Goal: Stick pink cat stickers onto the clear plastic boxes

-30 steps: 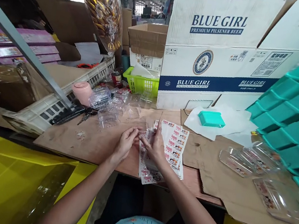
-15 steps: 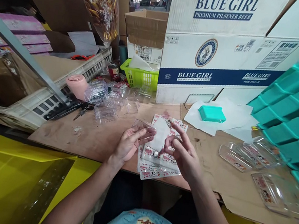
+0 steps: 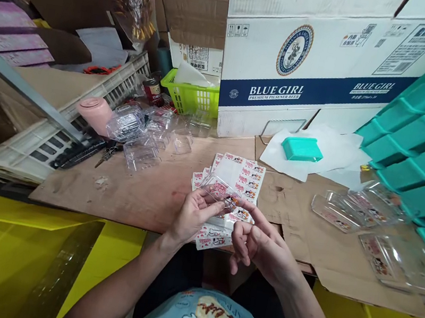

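Note:
My left hand [image 3: 196, 213] pinches a clear plastic case [image 3: 210, 184] at its left end, just above the table's front part. A sticker [image 3: 231, 200] with pink print and cartoon cats lies at the case's right part. My right hand [image 3: 260, 236] reaches in from the right: its index fingertip is at the case's right end by the sticker, and the other fingers are loosely bent and apart. Beneath both hands lie several sticker sheets [image 3: 252, 173], the top one with a bare white patch where stickers are gone.
Several clear cases [image 3: 143, 153] are heaped at the left near a pink bottle [image 3: 94, 114] and keys [image 3: 106, 155]. Stickered clear cases [image 3: 336, 213] lie at the right. A turquoise tray [image 3: 301, 149] rests on white paper, beside stacked turquoise trays [image 3: 420, 143]. White cartons [image 3: 266, 44] stand behind.
My right hand has brought the sticker from its index fingertip down onto the clear case. My left hand has moved slightly right with the case. The view has tipped downward.

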A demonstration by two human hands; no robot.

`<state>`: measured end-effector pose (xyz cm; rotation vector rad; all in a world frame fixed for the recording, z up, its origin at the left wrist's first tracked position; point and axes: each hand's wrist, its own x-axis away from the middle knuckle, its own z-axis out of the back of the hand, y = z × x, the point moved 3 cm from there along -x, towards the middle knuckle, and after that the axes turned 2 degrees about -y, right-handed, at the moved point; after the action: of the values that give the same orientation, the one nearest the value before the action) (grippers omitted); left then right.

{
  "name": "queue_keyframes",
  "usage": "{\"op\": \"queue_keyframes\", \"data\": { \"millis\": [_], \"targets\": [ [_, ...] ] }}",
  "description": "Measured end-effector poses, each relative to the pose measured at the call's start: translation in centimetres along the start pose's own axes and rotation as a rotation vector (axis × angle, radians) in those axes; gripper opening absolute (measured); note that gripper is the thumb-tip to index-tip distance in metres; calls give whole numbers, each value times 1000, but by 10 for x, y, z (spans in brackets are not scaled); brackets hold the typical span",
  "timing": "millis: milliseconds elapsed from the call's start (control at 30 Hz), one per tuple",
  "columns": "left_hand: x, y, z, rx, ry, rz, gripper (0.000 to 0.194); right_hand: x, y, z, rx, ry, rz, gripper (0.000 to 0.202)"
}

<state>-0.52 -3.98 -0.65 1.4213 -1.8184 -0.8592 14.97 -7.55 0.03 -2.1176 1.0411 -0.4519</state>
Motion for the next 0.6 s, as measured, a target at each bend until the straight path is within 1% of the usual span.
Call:
{"op": "queue_keyframes", "data": {
  "millis": [167, 367, 600],
  "targets": [
    [0, -3, 3, -7, -35, -15, 28, 1, 2, 1, -18, -5, 7, 48],
    [1, -3, 2, -1, -36, -17, 30, -2, 2, 1, -24, -2, -10, 48],
    [1, -1, 3, -1, -34, -22, 28, -3, 4, 2, -21, 31, -32, 49]
  ]
}}
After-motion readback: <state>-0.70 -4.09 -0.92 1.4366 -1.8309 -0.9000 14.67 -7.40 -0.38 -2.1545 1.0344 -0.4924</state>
